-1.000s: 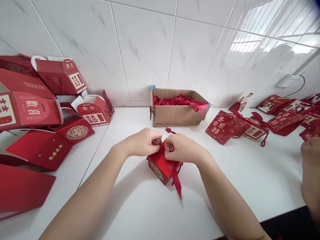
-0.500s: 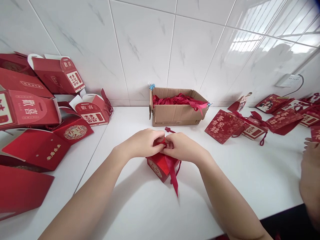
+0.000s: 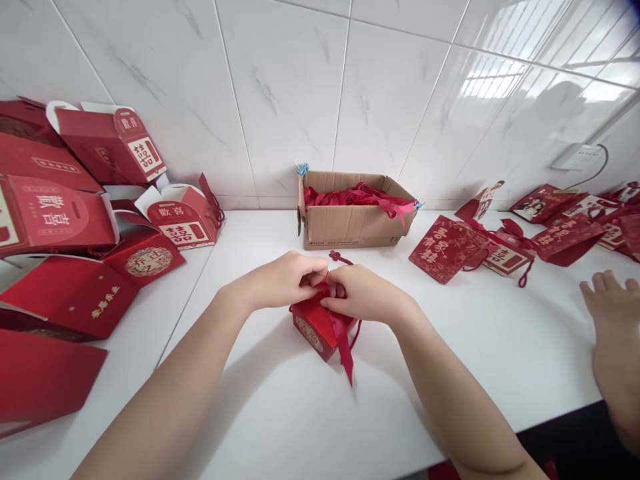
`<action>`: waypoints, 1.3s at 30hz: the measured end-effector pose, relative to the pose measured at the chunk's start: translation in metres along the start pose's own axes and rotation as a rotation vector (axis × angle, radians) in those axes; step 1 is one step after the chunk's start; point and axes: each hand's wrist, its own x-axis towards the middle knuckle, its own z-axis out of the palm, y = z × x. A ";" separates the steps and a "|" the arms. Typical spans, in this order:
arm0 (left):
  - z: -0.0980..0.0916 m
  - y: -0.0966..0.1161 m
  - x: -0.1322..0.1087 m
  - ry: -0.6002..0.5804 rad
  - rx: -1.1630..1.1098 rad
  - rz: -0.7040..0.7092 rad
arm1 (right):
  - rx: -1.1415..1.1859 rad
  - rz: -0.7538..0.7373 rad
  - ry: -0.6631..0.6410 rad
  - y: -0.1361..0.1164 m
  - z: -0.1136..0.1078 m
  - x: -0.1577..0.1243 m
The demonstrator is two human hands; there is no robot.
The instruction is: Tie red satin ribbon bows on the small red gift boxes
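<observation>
A small red gift box (image 3: 315,328) with a gold round emblem stands on the white table in front of me. My left hand (image 3: 295,280) and my right hand (image 3: 355,291) meet over its top, fingers pinched on a red ribbon (image 3: 344,347). One ribbon tail hangs down the box's near right side. A dark red cord with a flower-shaped knot (image 3: 334,255) lies behind my hands, and more cord hangs at the box's right. My fingers partly hide the ribbon where it crosses the lid.
Behind stands a cardboard box (image 3: 350,230) of red ribbons. Several red gift boxes (image 3: 173,213) are piled at left. Finished-looking boxes with tags (image 3: 445,248) stand at right. Another person's hand (image 3: 613,313) rests over the table's right side.
My hands stay at the ribbon on the box top, fingers shifted slightly. The other person's hand at right has moved left and spread its fingers, apart from the red item near it before.
</observation>
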 end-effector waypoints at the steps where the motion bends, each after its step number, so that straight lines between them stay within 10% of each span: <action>1: -0.001 -0.001 -0.001 0.014 0.008 -0.010 | 0.003 0.009 -0.008 0.000 -0.001 0.000; 14: -0.007 -0.014 -0.003 -0.009 0.049 -0.149 | 0.062 0.062 0.155 0.010 -0.033 -0.031; 21: -0.008 -0.011 -0.004 -0.010 -0.019 -0.072 | 0.304 0.282 -0.259 0.054 -0.010 -0.063; 28: -0.006 -0.008 -0.004 -0.034 0.005 0.002 | 0.626 0.227 0.092 0.061 0.047 -0.043; 39: -0.011 -0.001 -0.010 0.054 -0.090 0.026 | 0.637 0.187 0.291 0.022 0.020 -0.004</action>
